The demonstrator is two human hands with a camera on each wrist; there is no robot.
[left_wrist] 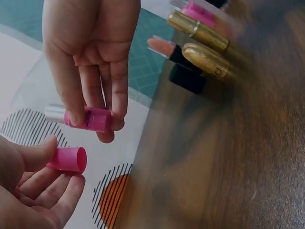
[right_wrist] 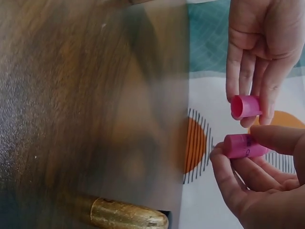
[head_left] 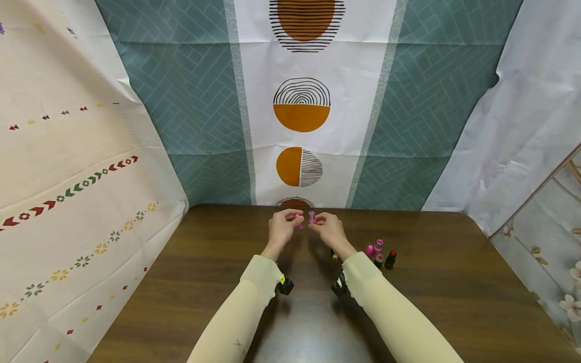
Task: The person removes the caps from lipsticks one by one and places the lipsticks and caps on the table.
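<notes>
Above the far part of the table, my left hand (head_left: 281, 228) pinches a hollow pink lipstick cap (left_wrist: 70, 159) between thumb and fingers. Its open round end shows in both wrist views. Just to the right, my right hand (head_left: 330, 230) grips a pink lipstick tube (left_wrist: 97, 120) by its base. A silver inner sleeve (left_wrist: 55, 113) sticks out of that tube, upright in the head view. Cap and tube are apart, with a small gap between them.
On the brown table (head_left: 199, 282), right of my right forearm, stand a pink lipstick (head_left: 379, 245) and a dark red-topped one (head_left: 390, 259). Gold tubes (left_wrist: 205, 59) and a peach lipstick (left_wrist: 161, 46) stand close by. A patterned cloth (head_left: 209, 126) hangs behind.
</notes>
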